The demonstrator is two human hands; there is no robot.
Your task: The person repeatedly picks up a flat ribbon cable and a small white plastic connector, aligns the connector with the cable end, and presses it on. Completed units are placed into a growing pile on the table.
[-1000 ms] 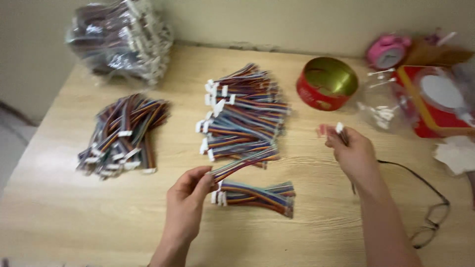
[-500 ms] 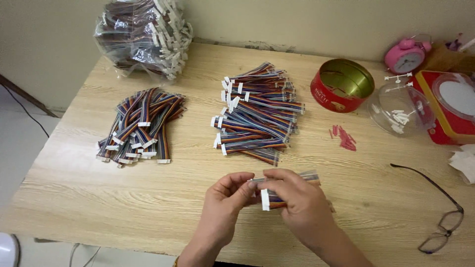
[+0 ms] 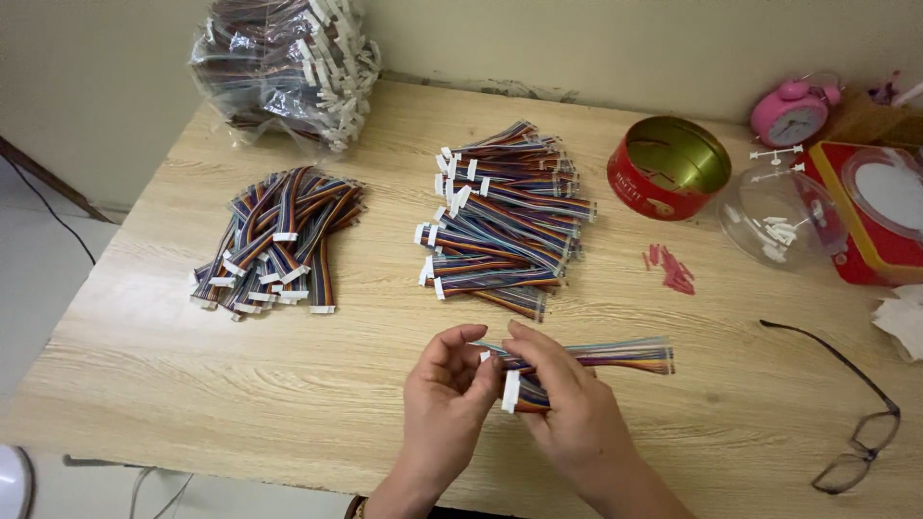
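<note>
Both my left hand and right hand pinch a limp, light ribbon cable below the middle pile; best held by its white connector.

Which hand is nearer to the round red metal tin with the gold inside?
Right. The right hand lies below the tin, slightly to its left; the left hand is farther left.

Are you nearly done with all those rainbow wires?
Partly. Two loose piles of rainbow ribbon cables with white plugs lie on the wooden table: a left pile and a middle pile. Left hand and right hand work on one small bunch. A full clear plastic bag of cables sits unopened at the back.
</note>
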